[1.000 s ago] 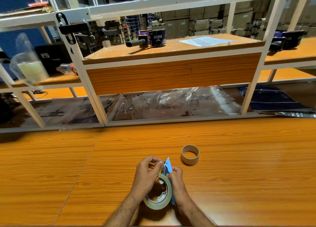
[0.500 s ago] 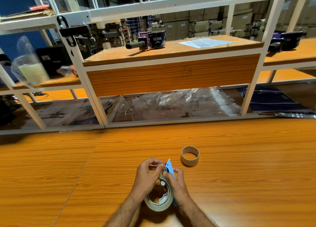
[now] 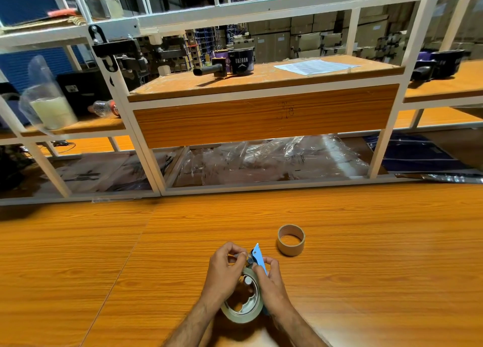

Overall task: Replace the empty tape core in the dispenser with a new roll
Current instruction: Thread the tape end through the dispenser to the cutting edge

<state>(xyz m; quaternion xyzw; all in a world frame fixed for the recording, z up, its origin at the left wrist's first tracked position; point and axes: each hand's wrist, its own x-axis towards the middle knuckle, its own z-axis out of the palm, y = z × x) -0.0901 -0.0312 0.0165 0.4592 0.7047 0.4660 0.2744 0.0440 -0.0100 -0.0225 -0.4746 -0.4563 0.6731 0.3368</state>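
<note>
- The new roll [image 3: 243,303] sits on the blue dispenser [image 3: 258,258], held just above the tabletop [image 3: 366,281] near its near edge, hole facing up and left.
- Its loose end appears to lie at the dispenser's far tip, where the left hand [image 3: 223,271] fingers [image 3: 239,254] pinch something small; what exactly, I cannot tell.
- The right hand [image 3: 269,281] grips the dispenser body.
- The empty core [image 3: 291,239] stands apart, farther back and right.

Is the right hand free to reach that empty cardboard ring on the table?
Probably not right now: the right hand is gripping the blue dispenser. The cardboard core lies close by, with only bare table between.
</note>
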